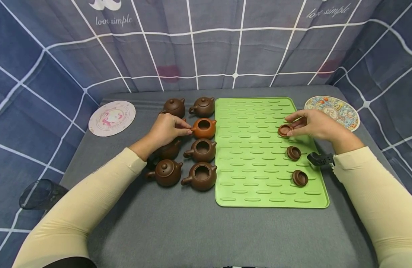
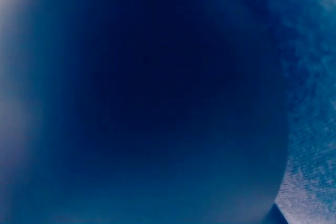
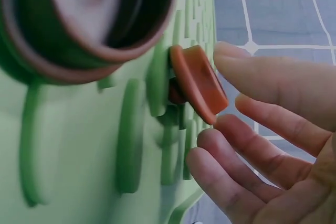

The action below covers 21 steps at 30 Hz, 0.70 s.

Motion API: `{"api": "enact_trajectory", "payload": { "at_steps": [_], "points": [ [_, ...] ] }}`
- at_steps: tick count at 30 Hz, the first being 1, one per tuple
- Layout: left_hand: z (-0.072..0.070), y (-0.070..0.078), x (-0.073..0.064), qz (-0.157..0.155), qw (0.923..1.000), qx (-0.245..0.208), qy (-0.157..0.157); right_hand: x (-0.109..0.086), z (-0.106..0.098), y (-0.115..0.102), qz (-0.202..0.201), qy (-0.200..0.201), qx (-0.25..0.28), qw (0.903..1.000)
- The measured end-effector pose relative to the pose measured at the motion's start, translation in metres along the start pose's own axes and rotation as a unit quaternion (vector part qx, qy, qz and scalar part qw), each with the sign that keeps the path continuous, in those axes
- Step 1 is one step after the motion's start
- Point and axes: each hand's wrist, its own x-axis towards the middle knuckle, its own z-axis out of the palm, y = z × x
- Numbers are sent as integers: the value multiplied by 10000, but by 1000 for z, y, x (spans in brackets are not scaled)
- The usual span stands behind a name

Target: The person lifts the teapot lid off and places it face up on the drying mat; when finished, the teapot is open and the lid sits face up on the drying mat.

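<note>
My left hand [image 1: 169, 129] pinches the handle of an orange-brown teapot [image 1: 212, 129], which has no lid and stands upright at the green mat's left edge. The left wrist view is blocked by a dark, blurred surface. Over the mat, my right hand [image 1: 314, 124] is spread around a small orange-brown teapot lid [image 1: 285, 130]. That lid [image 3: 197, 80] lies upside down and tilted on its knob in the right wrist view, with thumb and fingers close around it but not closed on it. Two dark brown lids [image 1: 294, 153] [image 1: 300, 178] lie upturned nearer the front.
Two lidless brown teapots [image 1: 204, 150] [image 1: 203, 176] stand in front of the orange one. Several other brown teapots, including a lidded one [image 1: 166, 172], stand further left and behind. The green mat [image 1: 252, 186] has raised ridges. Round coasters [image 1: 112, 118] [image 1: 341, 108] lie at both back sides.
</note>
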Motion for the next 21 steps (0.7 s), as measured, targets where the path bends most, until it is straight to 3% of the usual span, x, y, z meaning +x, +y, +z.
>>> {"api": "enact_trajectory", "payload": {
  "at_steps": [6,13,21],
  "points": [
    [0,1,0,-40,10000,8,-17,4,-6,-6,108,126,-297,9994],
    [0,1,-1,-54,9999,46,-103,15,-6,-27,-166,381,-390,9984],
    [-4,6,2,281,9981,439,-332,41,1,-63,-481,329,-481,9971]
  ]
}}
